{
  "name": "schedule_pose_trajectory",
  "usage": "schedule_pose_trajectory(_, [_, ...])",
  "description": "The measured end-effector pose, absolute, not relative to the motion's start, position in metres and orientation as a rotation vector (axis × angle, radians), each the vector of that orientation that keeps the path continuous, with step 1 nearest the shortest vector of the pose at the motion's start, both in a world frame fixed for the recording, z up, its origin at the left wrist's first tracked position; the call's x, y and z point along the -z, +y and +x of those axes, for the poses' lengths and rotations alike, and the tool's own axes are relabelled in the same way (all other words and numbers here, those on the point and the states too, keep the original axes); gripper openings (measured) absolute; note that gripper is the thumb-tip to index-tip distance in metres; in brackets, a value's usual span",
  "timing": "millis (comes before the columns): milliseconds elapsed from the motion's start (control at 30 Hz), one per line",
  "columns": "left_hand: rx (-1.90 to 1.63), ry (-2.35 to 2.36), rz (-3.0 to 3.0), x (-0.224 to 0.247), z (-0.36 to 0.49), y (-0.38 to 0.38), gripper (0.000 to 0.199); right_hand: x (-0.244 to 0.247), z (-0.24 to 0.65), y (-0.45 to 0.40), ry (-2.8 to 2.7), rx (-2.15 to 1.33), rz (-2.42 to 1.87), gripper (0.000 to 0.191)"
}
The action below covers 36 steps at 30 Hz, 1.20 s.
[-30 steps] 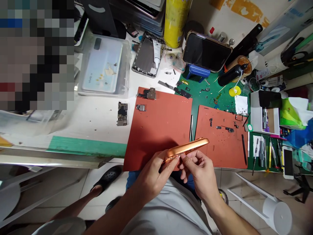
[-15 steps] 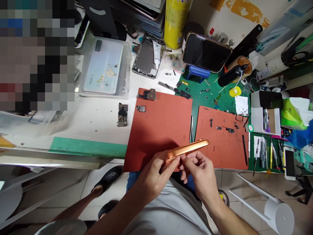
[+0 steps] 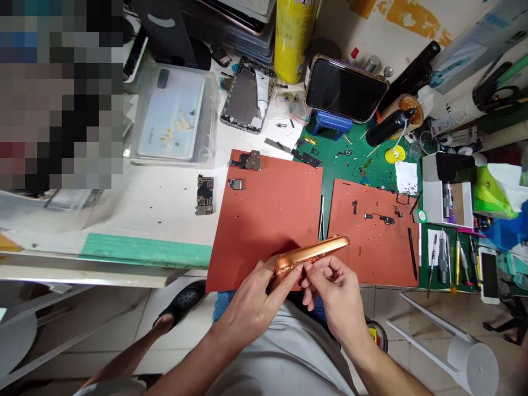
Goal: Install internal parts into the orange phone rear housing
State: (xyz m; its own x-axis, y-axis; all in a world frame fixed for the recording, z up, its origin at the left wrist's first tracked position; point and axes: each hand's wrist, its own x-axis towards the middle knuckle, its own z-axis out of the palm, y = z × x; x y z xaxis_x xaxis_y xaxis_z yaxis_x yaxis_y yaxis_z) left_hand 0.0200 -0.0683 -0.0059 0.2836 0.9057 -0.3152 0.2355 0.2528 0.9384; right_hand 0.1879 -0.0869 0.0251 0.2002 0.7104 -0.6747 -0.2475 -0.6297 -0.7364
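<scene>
An orange, copper-coloured phone housing (image 3: 315, 250) is tilted on edge above the front of the red-brown mat (image 3: 268, 214). My left hand (image 3: 253, 300) grips its left end, with the thumb along the lower side. My right hand (image 3: 340, 289) has thumb and index finger pinched together at the housing's lower edge, close to my left thumb. Whatever lies between those fingertips is too small to make out. At the mat's upper left lie a camera module (image 3: 252, 160) and a smaller metal-cased part (image 3: 235, 184). A dark circuit board (image 3: 204, 195) rests on the white table, left of the mat.
Tweezers (image 3: 322, 218) lie between the mat and a second red-brown mat (image 3: 379, 258) bearing small parts. Screwdrivers (image 3: 443, 264) line the right side. Behind stand a propped phone (image 3: 346, 88), a yellow can (image 3: 295, 41) and a boxed phone (image 3: 171, 115). Another person's foot (image 3: 181, 302) is at lower left.
The housing and both hands have shifted very slightly within the view, which itself moved a little. My left grip and right-hand pinch look the same.
</scene>
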Motion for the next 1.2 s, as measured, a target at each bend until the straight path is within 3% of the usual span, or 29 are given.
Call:
schedule_pose_trajectory(233, [-0.514, 1.203, 1.223, 0.013, 0.011, -0.077, 0.031, -0.026, 0.189, -0.093, -0.444, -1.527, -1.655, 0.044])
schedule_pose_trajectory(467, [-0.614, 1.274, 1.287, 0.013, 0.007, -0.08, 0.026, -0.035, 0.196, -0.104, -0.572, -1.428, -1.712, 0.033])
schedule_pose_trajectory(700, [-0.692, 1.286, 1.649, 0.008, 0.01, -0.078, 0.025, -0.037, 0.206, -0.099, -1.064, -1.025, -1.844, 0.023])
schedule_pose_trajectory(967, [-0.891, 1.247, 1.967, 0.007, 0.01, -0.064, 0.021, -0.027, 0.206, -0.072, -1.217, -1.045, -1.735, 0.021])
schedule_pose_trajectory(1067, [-0.965, 1.153, 1.787, 0.006, 0.005, -0.062, 0.038, -0.034, 0.205, -0.066, -1.173, -1.069, -1.735, 0.021])
schedule_pose_trajectory(1200, [-1.035, 0.933, 1.396, -0.002, 0.0, -0.057, 0.093, -0.045, 0.204, -0.063, -1.045, -1.193, -1.664, 0.025])
